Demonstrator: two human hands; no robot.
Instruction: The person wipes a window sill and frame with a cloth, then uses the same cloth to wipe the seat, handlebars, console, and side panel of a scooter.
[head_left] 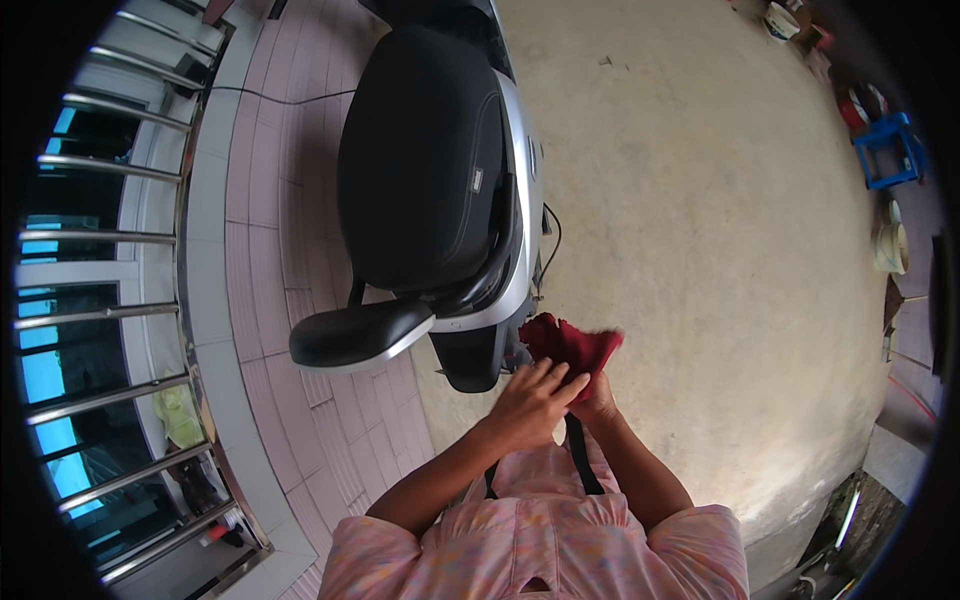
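Note:
A dark red cloth is bunched up in front of my body, just behind the rear of a parked scooter. My right hand grips it from below, with most of its fingers hidden under the fabric. From the left, my left hand lies over the cloth's near edge, its bent fingers pressing on the fabric. The scooter's black seat is ahead and to the left of my hands. A padded black backrest juts out from its rear, close to my left hand.
Pink tiles run along the left beside a metal-barred window. Concrete floor spreads to the right. At the far right are a blue stool and a pale bucket. A thin cable reaches the scooter from the left.

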